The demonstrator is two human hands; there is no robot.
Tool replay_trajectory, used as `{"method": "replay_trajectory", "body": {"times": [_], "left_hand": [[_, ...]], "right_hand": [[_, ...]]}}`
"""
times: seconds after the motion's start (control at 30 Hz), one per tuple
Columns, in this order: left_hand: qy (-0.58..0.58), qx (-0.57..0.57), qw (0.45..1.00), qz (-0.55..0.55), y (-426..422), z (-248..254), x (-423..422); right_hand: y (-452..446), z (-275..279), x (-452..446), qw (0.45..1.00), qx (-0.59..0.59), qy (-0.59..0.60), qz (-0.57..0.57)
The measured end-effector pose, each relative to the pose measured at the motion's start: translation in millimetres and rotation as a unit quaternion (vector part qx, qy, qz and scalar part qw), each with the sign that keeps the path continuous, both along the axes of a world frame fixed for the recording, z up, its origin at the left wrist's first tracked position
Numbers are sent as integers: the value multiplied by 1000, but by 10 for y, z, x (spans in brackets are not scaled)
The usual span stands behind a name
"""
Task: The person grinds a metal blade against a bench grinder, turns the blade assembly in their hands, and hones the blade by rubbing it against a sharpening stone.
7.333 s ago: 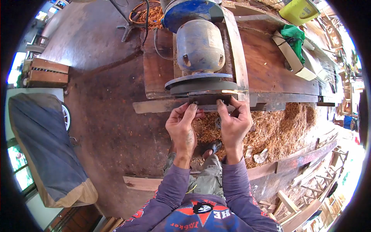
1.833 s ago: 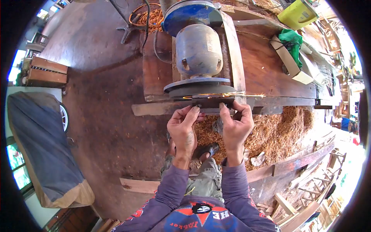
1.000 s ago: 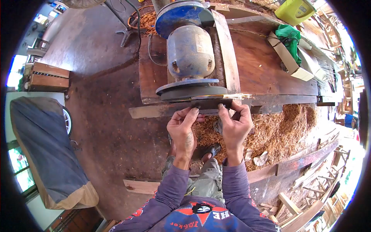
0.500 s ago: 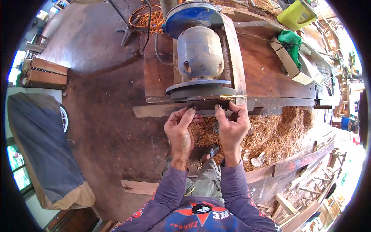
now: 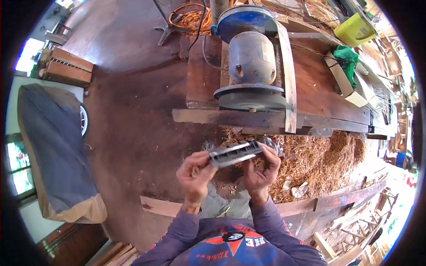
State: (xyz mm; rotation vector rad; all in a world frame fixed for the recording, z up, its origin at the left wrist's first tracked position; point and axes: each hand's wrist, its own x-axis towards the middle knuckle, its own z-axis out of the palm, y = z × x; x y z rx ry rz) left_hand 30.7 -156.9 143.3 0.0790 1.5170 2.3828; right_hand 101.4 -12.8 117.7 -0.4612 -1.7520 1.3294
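Observation:
Between my hands, in front of my body, is a dark metal piece (image 5: 235, 154) with bright edges and slot-like gaps along its face, slightly blurred. My left hand (image 5: 194, 173) is closed on its left end, and my right hand (image 5: 262, 170) holds its right end between the fingers. The piece is apart from the grinding wheel (image 5: 253, 101) of the bench grinder (image 5: 252, 57), which stands beyond it. No sparks show at the wheel.
The grinder rests on a wooden bench (image 5: 310, 95). Wood shavings (image 5: 306, 162) lie on the floor below. A yellow-green container (image 5: 355, 30) and a cardboard box (image 5: 344, 82) with green cloth are at the right. A covered object (image 5: 57, 150) stands at the left.
Both hands have drawn the metal piece back from the wheel towards my body and turned it so its slotted face shows. The sparks are gone. The view has shifted, with the grinder further right.

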Motion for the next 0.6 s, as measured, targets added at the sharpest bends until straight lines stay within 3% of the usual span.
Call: {"method": "replay_trajectory", "body": {"times": [0.03, 0.1, 0.17, 0.23, 0.4, 0.6], "left_hand": [[116, -47, 992, -15, -26, 119, 99], [146, -78, 986, -31, -72, 320, 323], [297, -130, 945, -50, -43, 435, 518], [278, -125, 951, -48, 50, 594, 767], [373, -122, 918, -51, 326, 830, 1173], [412, -131, 897, -91, 605, 1019, 1622]], "right_hand": [[-14, -20, 48, 998, -28, 51, 15], [-29, 82, 195, 988, -93, 116, 32], [-4, 244, 352, 981, -126, 149, 27], [76, 376, 541, 980, -135, 143, 37], [268, 665, 924, 948, -192, 246, 60], [456, 702, 1499, 916, -301, 260, 58]]}}
